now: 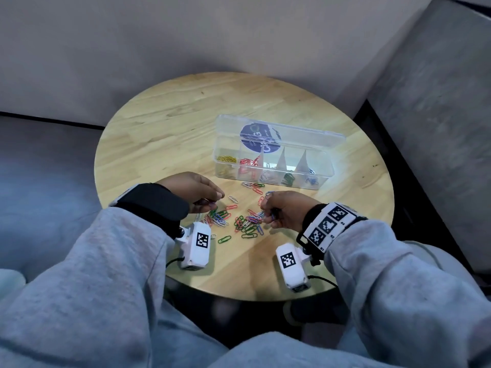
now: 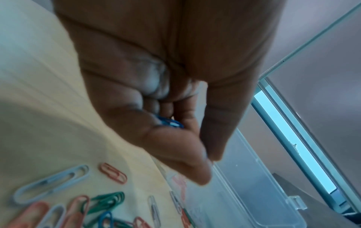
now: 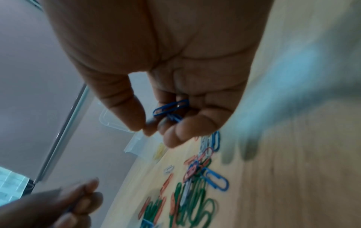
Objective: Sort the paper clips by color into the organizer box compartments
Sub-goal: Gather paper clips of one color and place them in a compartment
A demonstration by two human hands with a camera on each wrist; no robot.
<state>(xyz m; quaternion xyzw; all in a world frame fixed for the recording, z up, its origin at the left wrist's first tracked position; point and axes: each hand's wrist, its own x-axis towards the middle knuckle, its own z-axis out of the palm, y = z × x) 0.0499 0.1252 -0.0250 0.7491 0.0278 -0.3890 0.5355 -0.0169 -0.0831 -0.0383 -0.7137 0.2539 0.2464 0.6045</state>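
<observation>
A clear organizer box stands open on the round wooden table, its compartments holding yellow, red, white, green and blue clips. A loose pile of mixed paper clips lies in front of it. My left hand hovers at the pile's left edge with blue clips cupped in its curled fingers. My right hand hovers at the pile's right edge, its fingers curled round blue clips. The box shows past my left fingers, and loose clips lie below my right palm.
Grey sofa cushions surround the table at the back and right. White wrist cameras hang over the table's near edge. The box lid stands tilted back, with a dark round sticker on it.
</observation>
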